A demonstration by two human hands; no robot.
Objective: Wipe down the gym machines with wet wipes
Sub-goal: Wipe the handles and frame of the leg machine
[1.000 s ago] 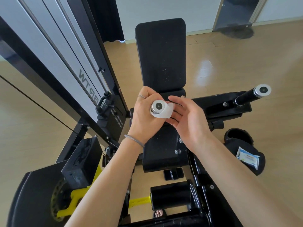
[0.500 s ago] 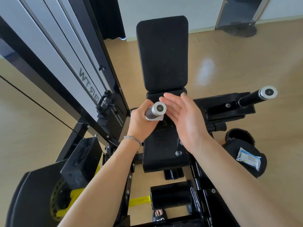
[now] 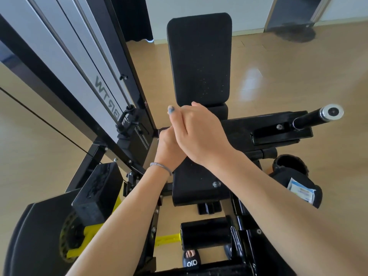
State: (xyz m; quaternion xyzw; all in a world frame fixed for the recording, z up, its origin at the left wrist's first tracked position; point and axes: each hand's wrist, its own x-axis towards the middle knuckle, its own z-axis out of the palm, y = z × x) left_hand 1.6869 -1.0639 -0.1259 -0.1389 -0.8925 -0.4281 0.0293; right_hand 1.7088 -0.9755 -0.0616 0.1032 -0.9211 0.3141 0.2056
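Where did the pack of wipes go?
In the head view, the wipes pack lies low on the right, on a round black pad beside the seat, below the silver-capped handle.

Matt black padded backrest (image 3: 199,56); glossy wooden floor (image 3: 288,76); handle (image 3: 310,118) with shiny metal end cap (image 3: 332,112); glossy plastic wipes packet (image 3: 301,193); yellow painted metal lever (image 3: 167,239).

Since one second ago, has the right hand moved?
Yes. The right hand moved left across the seat-side handle, now covering its silver end cap and the left hand, before the backrest.
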